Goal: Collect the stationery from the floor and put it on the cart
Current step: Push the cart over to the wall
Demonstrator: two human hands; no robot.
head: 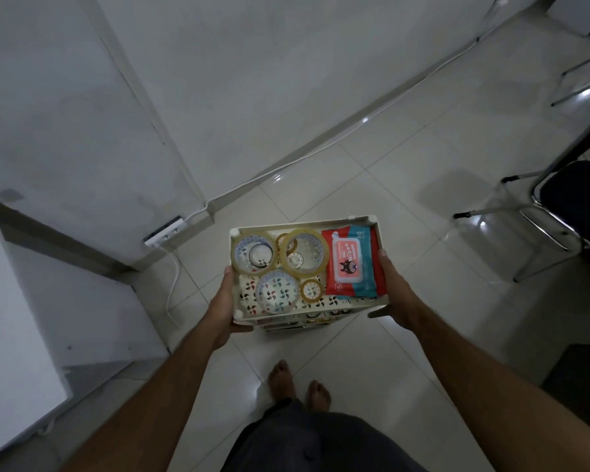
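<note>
pale floor tiles [372,185] lie under a cream cart [361,221], its top tray packed with tape rolls [305,247] and a wipes pack [349,265], while the left hand [223,306] and right hand [397,294] clasp opposite sides, probably steadying it.

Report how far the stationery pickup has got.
Done, it seems: several tape rolls and a wipes pack lie in the cart's top tray. In hand: left hand and right hand grip the tray's sides. Left: no stationery shows on the visible floor, so perhaps nothing.
</note>
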